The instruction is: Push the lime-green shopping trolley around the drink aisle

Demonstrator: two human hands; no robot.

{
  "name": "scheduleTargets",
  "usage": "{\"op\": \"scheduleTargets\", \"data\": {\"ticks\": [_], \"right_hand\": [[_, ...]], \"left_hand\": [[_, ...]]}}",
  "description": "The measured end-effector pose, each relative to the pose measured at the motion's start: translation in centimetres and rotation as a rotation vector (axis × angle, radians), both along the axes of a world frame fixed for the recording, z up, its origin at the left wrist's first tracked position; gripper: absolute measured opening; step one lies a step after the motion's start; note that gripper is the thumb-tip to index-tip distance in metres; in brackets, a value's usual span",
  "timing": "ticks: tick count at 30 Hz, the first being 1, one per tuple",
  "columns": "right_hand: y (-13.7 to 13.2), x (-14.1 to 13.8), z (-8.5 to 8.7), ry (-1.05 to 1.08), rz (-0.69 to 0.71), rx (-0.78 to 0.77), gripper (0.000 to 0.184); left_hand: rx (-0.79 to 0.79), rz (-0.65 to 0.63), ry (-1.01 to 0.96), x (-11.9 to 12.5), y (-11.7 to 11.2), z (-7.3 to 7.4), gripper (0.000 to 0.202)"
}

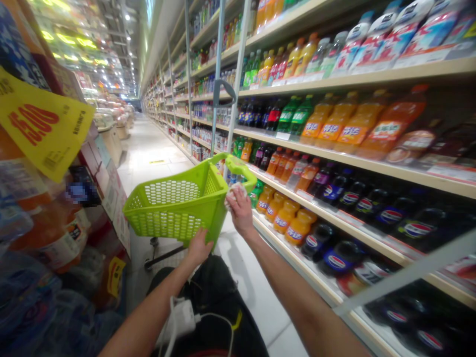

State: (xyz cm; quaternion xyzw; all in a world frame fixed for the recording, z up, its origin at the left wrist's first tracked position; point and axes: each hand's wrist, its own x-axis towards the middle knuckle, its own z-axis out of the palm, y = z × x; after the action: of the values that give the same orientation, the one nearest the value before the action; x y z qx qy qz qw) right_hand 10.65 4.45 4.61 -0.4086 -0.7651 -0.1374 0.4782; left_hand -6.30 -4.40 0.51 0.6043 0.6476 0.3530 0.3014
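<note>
A lime-green shopping cart (167, 218) with perforated basket walls stands just ahead of me in the aisle. My right hand (240, 208) presses a crumpled whitish cloth (235, 190) against the end of the cart below its handle (238, 166). Its fingers are bent over the cloth. Against the lower side of the basket rests my left hand (200, 246). The left fingertips are partly hidden by the hand itself, so whether they grip the basket's edge does not show.
Shelves (345, 171) of bottled drinks line the right side. Stacked bottles (48, 233) and a yellow price sign (44, 124) crowd the left. A grey bar with a dark handle (224, 93) rises beyond the cart. The tiled aisle (145, 134) runs far ahead.
</note>
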Motion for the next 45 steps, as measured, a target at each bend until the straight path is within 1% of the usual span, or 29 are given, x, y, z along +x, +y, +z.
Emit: {"op": "scheduleTargets", "data": {"ticks": [3, 5, 6, 7, 8, 9, 10, 13, 15, 16, 17, 18, 19, 23, 25, 26, 27, 28, 30, 32, 33, 34, 35, 36, 37, 39, 42, 44, 45], "right_hand": [[-0.8, -0.9, -4.7, -0.111, 0.121, -0.109, 0.032], [-1.9, -1.4, -7.6, -0.195, 0.188, -0.192, 0.030], [-2.4, -1.4, -8.6, -0.227, 0.209, -0.221, 0.030], [-2.8, -1.4, -9.0, -0.243, 0.223, -0.237, 0.030], [-3.1, -1.3, -8.9, -0.239, 0.225, -0.236, 0.030], [-3.3, -1.1, -8.3, -0.215, 0.214, -0.218, 0.031], [-3.3, -0.8, -7.2, -0.171, 0.191, -0.188, 0.033], [-2.4, 0.2, -2.5, 0.001, 0.071, -0.081, 0.036], [-1.4, 0.6, -0.1, 0.069, 0.003, -0.047, 0.036], [-1.0, 0.6, 0.5, 0.092, -0.024, -0.042, 0.036], [-0.6, 0.5, 0.5, 0.104, -0.037, -0.046, 0.035], [-0.3, 0.2, 0.1, 0.104, -0.036, -0.059, 0.035], [-0.2, -0.1, -0.9, 0.089, -0.020, -0.083, 0.034], [-1.3, -1.9, -6.5, -0.060, 0.125, -0.237, 0.031], [-2.3, -2.5, -8.4, -0.136, 0.202, -0.296, 0.028], [-2.7, -2.7, -8.6, -0.157, 0.235, -0.306, 0.028], [-3.0, -2.7, -8.3, -0.163, 0.257, -0.298, 0.029], [-3.2, -2.7, -7.6, -0.147, 0.261, -0.274, 0.031], [-3.1, -2.8, -5.1, -0.080, 0.219, -0.199, 0.035], [-2.5, -3.0, -2.5, -0.010, 0.127, -0.135, 0.038], [-2.1, -3.3, -1.5, 0.007, 0.093, -0.122, 0.038], [-1.7, -3.6, -1.0, 0.012, 0.069, -0.117, 0.038], [-1.3, -4.1, -0.9, 0.004, 0.062, -0.122, 0.038], [-1.0, -4.5, -1.3, -0.018, 0.069, -0.132, 0.038], [-0.9, -4.9, -2.1, -0.050, 0.087, -0.149, 0.038], [-0.9, -5.6, -4.6, -0.128, 0.133, -0.197, 0.038], [-1.6, -6.2, -8.6, -0.245, 0.183, -0.301, 0.036], [-2.2, -6.3, -9.8, -0.293, 0.212, -0.351, 0.035], [-2.4, -6.3, -9.8, -0.295, 0.229, -0.355, 0.035]], "left_hand": [[0.046, -0.113, 0.382, 0.3, -1.0, -0.5, 0.046], [0.073, -0.164, 0.541, 0.7, -1.4, -0.6, 0.046], [0.089, -0.187, 0.596, 0.9, -1.5, -0.6, 0.047], [0.105, -0.208, 0.638, 1.0, -1.6, -0.6, 0.047], [0.120, -0.224, 0.670, 1.0, -1.6, -0.7, 0.049], [0.133, -0.231, 0.695, 1.0, -1.6, -0.7, 0.050], [0.143, -0.229, 0.717, 0.9, -1.5, -0.7, 0.051], [0.155, -0.181, 0.767, 0.6, -1.3, -0.7, 0.055], [0.166, -0.158, 0.791, 0.4, -1.1, -0.7, 0.056], [0.179, -0.156, 0.801, 0.4, -1.1, -0.6, 0.057], [0.197, -0.158, 0.809, 0.5, -1.0, -0.6, 0.058], [0.217, -0.166, 0.817, 0.5, -0.9, -0.6, 0.058], [0.236, -0.178, 0.823, 0.6, -0.9, -0.5, 0.058], [0.273, -0.228, 0.836, 0.6, -1.0, -0.6, 0.059], [0.271, -0.225, 0.840, 0.3, -1.0, -1.0, 0.058], [0.267, -0.217, 0.842, 0.0, -1.0, -1.2, 0.057], [0.259, -0.204, 0.845, -0.4, -1.0, -1.5, 0.057], [0.247, -0.184, 0.846, -0.8, -0.9, -1.6, 0.056], [0.223, -0.123, 0.845, -1.6, -0.8, -1.8, 0.058], [0.205, -0.057, 0.840, -2.2, -0.6, -1.5, 0.061], [0.198, -0.034, 0.837, -2.5, -0.5, -1.3, 0.062], [0.191, -0.019, 0.835, -2.6, -0.5, -1.0, 0.063], [0.184, -0.012, 0.834, -2.7, -0.5, -0.8, 0.064], [0.177, -0.012, 0.834, -2.8, -0.5, -0.6, 0.064], [0.175, -0.016, 0.836, -2.8, -0.6, -0.5, 0.064], [0.178, -0.024, 0.842, -2.9, -0.9, -0.6, 0.063], [0.174, -0.025, 0.849, -3.4, -1.1, -1.3, 0.064], [0.156, -0.026, 0.852, -4.0, -1.2, -1.7, 0.065], [0.146, -0.024, 0.854, -4.4, -1.2, -1.9, 0.065]]}}
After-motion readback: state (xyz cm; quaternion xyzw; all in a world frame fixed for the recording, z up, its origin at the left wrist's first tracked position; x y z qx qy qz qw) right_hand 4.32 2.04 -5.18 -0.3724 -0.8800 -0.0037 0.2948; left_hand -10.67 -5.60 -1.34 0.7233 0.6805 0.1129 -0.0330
